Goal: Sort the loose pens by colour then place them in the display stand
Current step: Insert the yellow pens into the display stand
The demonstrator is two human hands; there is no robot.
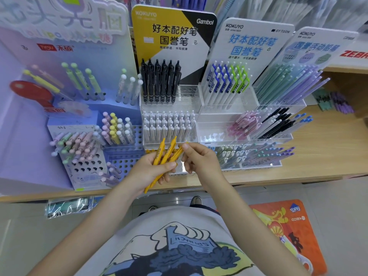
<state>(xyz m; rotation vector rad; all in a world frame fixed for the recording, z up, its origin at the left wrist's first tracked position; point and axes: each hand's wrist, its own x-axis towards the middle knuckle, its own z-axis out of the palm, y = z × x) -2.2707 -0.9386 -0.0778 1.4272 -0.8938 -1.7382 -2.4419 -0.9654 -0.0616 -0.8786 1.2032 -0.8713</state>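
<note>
The left hand grips a fan of yellow pens, and the right hand pinches one pen's top. Best to square the tips first, then seat each pen in the clear stand at frame centre.

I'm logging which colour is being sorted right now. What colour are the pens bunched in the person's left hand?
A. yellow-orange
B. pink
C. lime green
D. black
A: the left hand grips a bunch of yellow-orange pens, and the right hand pinches the top end of one.
</note>
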